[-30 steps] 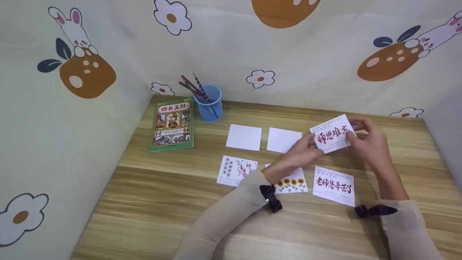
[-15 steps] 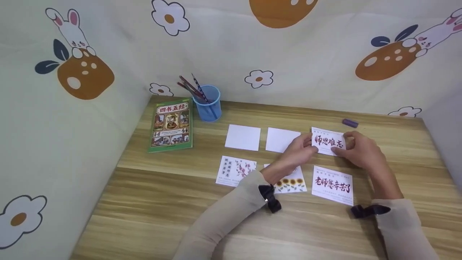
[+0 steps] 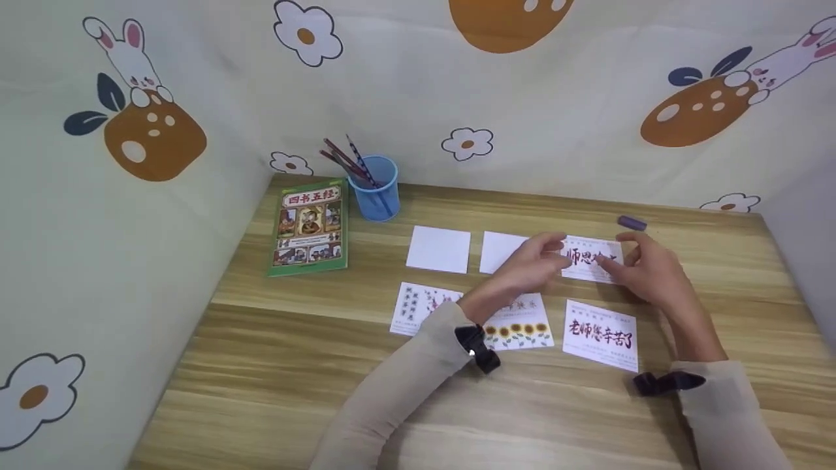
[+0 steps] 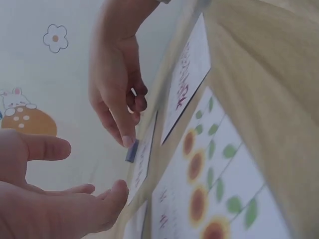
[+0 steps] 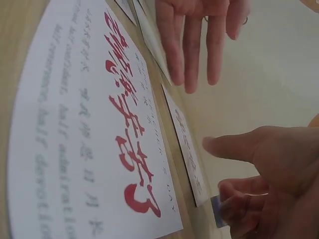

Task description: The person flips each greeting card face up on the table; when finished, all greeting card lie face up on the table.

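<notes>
Hovering with loosely spread fingers, left hand (image 3: 530, 266) and right hand (image 3: 643, 271) flank the lettered card (image 3: 591, 258) lying flat near the bench's (image 3: 261, 365) back edge; risk: a trailing fingertip could skew it.

A green illustrated book (image 3: 309, 223) lies beside a blue plastic cup of pencils (image 3: 375, 186) on the wooden desk (image 3: 261, 365).
</notes>
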Demonstrator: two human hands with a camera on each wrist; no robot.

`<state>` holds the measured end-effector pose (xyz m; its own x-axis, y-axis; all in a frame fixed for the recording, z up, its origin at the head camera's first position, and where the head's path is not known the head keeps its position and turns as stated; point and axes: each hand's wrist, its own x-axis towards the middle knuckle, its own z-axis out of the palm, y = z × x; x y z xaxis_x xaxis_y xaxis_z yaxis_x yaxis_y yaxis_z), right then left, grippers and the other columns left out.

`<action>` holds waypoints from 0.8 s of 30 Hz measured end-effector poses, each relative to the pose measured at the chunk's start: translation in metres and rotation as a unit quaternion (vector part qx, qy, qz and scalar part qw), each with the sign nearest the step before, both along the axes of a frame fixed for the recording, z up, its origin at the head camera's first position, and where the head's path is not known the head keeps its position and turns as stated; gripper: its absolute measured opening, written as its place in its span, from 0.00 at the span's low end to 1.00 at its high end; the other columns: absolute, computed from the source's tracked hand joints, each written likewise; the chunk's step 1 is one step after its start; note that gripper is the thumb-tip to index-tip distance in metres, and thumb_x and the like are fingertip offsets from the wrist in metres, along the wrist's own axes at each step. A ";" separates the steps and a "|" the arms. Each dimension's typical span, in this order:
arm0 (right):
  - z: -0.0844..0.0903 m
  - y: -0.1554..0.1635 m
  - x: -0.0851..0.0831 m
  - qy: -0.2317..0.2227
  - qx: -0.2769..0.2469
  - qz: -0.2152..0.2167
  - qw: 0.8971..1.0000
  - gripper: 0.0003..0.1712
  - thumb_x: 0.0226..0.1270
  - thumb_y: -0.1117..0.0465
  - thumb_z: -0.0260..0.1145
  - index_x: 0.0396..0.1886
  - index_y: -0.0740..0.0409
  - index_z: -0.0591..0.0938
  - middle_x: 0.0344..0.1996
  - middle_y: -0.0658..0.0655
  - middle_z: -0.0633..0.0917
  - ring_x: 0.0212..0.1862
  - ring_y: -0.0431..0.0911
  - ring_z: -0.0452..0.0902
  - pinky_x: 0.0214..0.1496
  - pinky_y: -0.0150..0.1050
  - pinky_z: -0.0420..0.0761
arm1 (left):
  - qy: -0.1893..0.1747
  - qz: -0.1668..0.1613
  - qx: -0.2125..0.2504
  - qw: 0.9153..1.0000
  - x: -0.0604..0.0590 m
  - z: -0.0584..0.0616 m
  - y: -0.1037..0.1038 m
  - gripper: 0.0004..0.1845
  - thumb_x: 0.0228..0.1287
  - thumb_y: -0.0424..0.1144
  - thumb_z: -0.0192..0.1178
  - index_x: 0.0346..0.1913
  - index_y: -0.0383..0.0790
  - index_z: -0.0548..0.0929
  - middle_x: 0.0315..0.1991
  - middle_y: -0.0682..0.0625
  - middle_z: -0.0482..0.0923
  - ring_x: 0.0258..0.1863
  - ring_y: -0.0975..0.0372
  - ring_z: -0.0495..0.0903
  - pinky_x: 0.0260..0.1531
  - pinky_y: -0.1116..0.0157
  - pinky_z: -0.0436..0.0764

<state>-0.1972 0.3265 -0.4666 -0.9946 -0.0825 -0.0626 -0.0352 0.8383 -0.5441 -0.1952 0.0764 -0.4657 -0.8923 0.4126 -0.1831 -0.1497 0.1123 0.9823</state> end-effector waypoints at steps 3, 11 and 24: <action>0.002 -0.016 0.002 0.031 -0.027 0.016 0.999 0.36 0.74 0.47 0.75 0.71 0.65 0.78 0.37 0.63 0.87 0.35 0.49 0.81 0.34 0.35 0.77 | 0.038 0.004 -0.019 0.999 -0.004 0.007 -0.017 0.30 0.77 0.40 0.65 0.79 0.45 0.74 0.76 0.44 0.76 0.70 0.56 0.80 0.68 0.62 0.82; 0.001 -0.061 0.002 0.008 -0.060 0.084 0.995 0.25 0.75 0.56 0.74 0.65 0.62 0.83 0.45 0.61 0.92 0.44 0.51 0.87 0.44 0.34 0.81 | 0.087 0.023 -0.099 0.991 -0.011 0.003 -0.070 0.24 0.80 0.40 0.61 0.75 0.43 0.77 0.75 0.44 0.77 0.66 0.53 0.82 0.62 0.61 0.85; -0.006 -0.088 -0.010 -0.003 0.012 0.144 0.989 0.29 0.72 0.63 0.73 0.69 0.68 0.81 0.48 0.65 0.84 0.47 0.56 0.80 0.52 0.53 0.82 | 0.078 -0.001 -0.165 0.983 -0.016 -0.002 -0.117 0.30 0.76 0.39 0.58 0.79 0.37 0.72 0.63 0.41 0.84 0.47 0.59 0.89 0.57 0.62 0.85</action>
<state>-0.2075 0.2383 -0.4728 -0.9297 -0.3610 -0.0733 -0.2716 0.8061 -0.5258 -0.2113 -0.0403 -0.4674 -0.9196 0.3547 -0.1689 -0.0006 0.4288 0.9034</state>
